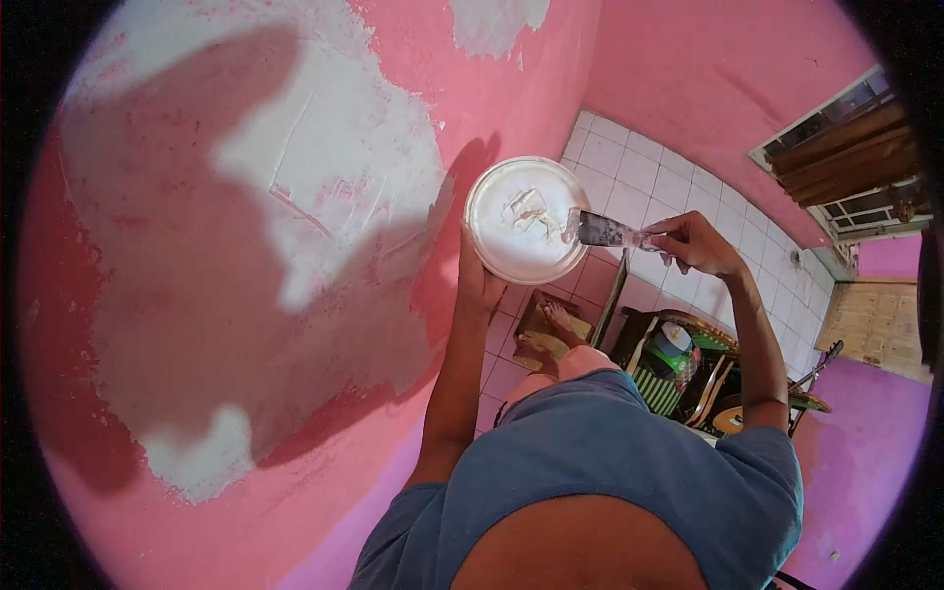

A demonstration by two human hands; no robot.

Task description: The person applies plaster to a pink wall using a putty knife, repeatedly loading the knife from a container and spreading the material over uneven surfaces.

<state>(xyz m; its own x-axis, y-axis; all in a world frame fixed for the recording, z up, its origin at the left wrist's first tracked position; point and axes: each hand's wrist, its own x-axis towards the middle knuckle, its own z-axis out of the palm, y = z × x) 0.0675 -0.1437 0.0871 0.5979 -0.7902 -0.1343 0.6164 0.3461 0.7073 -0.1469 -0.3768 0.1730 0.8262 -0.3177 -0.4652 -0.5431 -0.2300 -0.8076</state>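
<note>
My left hand (479, 285) is closed on the near left edge of a round white lid (492, 241), held out flat beside the wall. A lump of white putty (528, 209) lies near the middle of it. In my right hand (700, 244) is a putty knife (608, 230) with a smeared blade and a clear-looking handle. Its blade tip reaches over the right side of the lid, by the putty; whether it touches I cannot tell. To the left, the pink wall (413, 54) carries a large uneven patch of white putty (364, 128), partly in shadow.
My bare feet stand on a small brown platform (532, 320) over a tiled floor (629, 162). Right of it is dark furniture with a green striped cushion (657, 390), several items and a guitar (730, 421). A window with a brown curtain (846, 147) is at the far right.
</note>
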